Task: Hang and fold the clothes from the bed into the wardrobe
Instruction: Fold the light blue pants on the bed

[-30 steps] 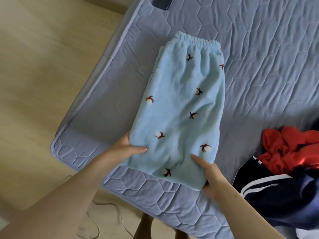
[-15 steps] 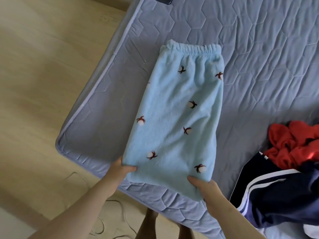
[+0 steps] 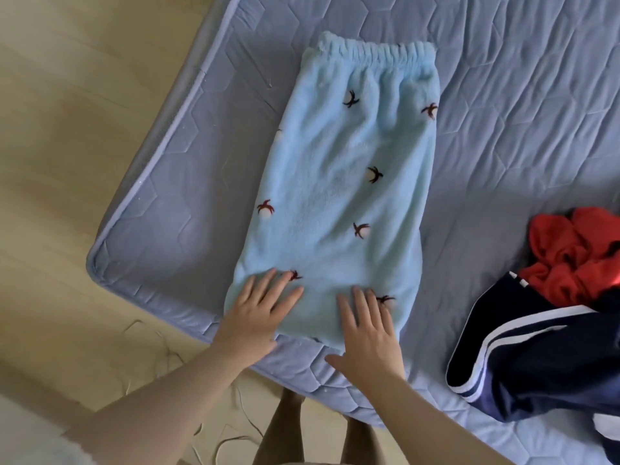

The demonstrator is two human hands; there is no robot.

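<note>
Fleece trousers (image 3: 342,196), pale blue with small dark motifs, lie folded lengthwise on the bed (image 3: 503,112), waistband (image 3: 369,50) at the far end and hem at the near edge. Both hands are flat on the hem end with fingers straight and spread, gripping nothing: the left hand (image 3: 265,310) near the left side, the right hand (image 3: 369,327) just beside it towards the right, its heel over the bare bed.

This looks like the smoothing step of folding. The next move probably calls for taking the two hem corners and carrying them up to the waistband, edges matched, before the bundle goes to the wardrobe, which is out of view.

Room is uneven. The hem sits close to the bed's near edge, and the bed's corner lies to the left, with floor (image 3: 67,162) and loose cables (image 3: 151,333) below. To the right there is bare bed, then a navy garment (image 3: 536,357) and a red garment (image 3: 577,256), apart from the trousers. Beyond the waistband the bed runs on.
</note>
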